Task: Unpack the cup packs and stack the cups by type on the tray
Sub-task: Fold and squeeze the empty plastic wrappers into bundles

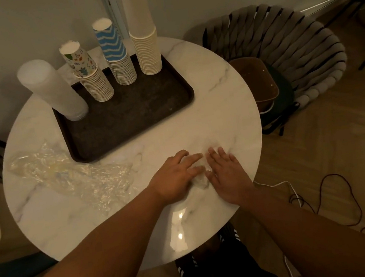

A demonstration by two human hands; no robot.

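Head view: wrappers [72,173] beside tray [134,121].

four cup stacks [119,54], one tray [129,119], two hands [177,177]

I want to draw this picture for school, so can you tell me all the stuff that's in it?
table: one, white marble, round, in the middle.
tray: one, dark brown, on the table's far half.
clear cup stack: one, frosted white, tray's left corner.
patterned cup stack: one, white with coloured doodles, on the tray.
zigzag cup stack: one, blue and white, on the tray.
plain cup stack: one, cream, tallest, tray's far right.
plastic wrap: a crumpled heap, clear, on the table left of the tray.
chair: one, grey woven, right of the table.
cables: a few, dark and white, on the floor.
left hand: flat on a small clear wrapper.
right hand: flat beside it.
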